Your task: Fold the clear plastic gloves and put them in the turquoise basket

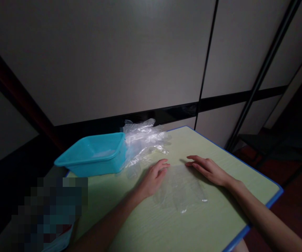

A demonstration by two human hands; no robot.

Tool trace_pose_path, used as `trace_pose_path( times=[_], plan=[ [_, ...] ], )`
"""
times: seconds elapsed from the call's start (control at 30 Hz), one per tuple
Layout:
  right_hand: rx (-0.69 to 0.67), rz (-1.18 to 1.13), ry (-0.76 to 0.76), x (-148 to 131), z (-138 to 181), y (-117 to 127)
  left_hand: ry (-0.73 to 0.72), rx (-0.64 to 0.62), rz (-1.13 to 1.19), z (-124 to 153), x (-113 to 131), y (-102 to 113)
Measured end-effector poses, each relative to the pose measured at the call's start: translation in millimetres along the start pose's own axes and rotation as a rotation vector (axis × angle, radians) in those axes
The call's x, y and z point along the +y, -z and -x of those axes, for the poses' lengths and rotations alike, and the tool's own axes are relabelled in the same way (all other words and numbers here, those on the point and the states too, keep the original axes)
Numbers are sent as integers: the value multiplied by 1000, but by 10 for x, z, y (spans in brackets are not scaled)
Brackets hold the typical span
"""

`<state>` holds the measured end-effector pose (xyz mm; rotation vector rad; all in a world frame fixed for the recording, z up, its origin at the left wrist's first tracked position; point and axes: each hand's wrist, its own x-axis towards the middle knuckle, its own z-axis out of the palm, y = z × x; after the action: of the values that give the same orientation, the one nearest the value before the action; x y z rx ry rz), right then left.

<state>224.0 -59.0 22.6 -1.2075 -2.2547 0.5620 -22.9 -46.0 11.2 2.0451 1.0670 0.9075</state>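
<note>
A clear disposable plastic glove (186,187) lies flat on the table, its finger ends toward me. My left hand (155,177) is at the glove's left side, fingers loosely bent and apart, holding nothing that I can see. Over the far right corner of the glove is my right hand (208,169), its fingers stretched out to the left and nothing in them. Whether either hand touches the film, I cannot tell. Beyond my left hand sits a crumpled heap of clear plastic gloves (147,141).
A turquoise plastic basin (95,165) stands at the table's far left, against the heap, with something pale inside. The yellow-green table (145,227) has a blue edge. Pale sliding doors (130,63) rise behind it. A blurred-out patch covers the lower left.
</note>
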Motion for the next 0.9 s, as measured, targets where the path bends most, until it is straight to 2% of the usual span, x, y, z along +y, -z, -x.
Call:
trace_pose_path(
  times=[0.13,0.27,0.4,0.6,0.83,0.9],
  plan=[
    [9,-6,7,0,4,1,15,165,-103,1,-54,11],
    [61,26,-1,2,3,3,43,203,-229,7,-62,20],
    [108,44,-23,5,-5,-8,36,181,-340,12,-26,10],
    [78,47,-26,-32,-8,-25,-97,133,-508,17,-10,-2],
    [11,-116,-20,-62,-1,-49,-82,-56,-455,17,-16,1],
    [56,-113,-51,-49,-5,-45,-96,-71,-437,10,-20,0]
  ],
)
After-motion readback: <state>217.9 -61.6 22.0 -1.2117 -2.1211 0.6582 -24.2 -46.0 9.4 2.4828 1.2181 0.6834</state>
